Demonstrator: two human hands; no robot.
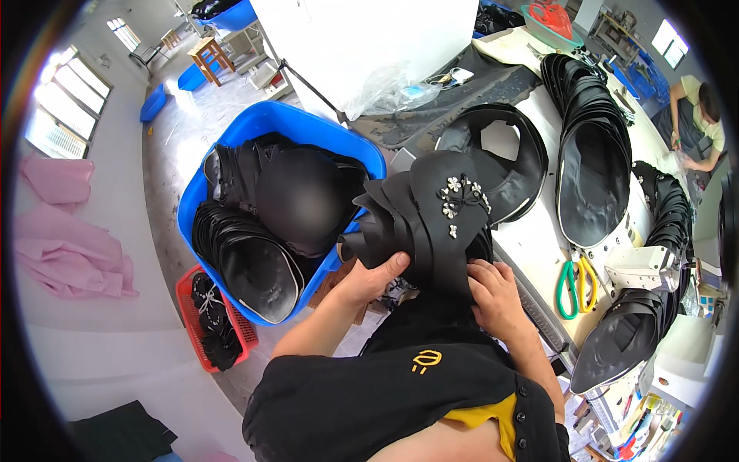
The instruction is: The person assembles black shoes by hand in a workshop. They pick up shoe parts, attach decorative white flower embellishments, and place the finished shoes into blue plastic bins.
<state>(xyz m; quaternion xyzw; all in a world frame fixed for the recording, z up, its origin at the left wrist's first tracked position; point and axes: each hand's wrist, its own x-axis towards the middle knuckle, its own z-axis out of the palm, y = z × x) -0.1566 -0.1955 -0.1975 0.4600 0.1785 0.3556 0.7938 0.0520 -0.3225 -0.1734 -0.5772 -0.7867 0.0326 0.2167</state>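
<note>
A stack of black leather shoe uppers (435,208), the top one bearing silvery flower ornaments, is in front of my body. My left hand (373,279) is closed on its lower left edge, thumb on top and the other fingers hidden beneath. At the lower right edge, my right hand (496,296) has its fingers curled against the leather. Just beyond the stack, a loose curved upper (531,154) lies on the table. Scissors (568,289) with one green and one yellow handle rest to the right of my right hand.
To the left stands a blue tub (188,185) of nested black uppers, with a red basket (250,335) below it. Rows of uppers (593,185) line the white table beside a sewing machine (643,266). Another person (700,115) works at the far right.
</note>
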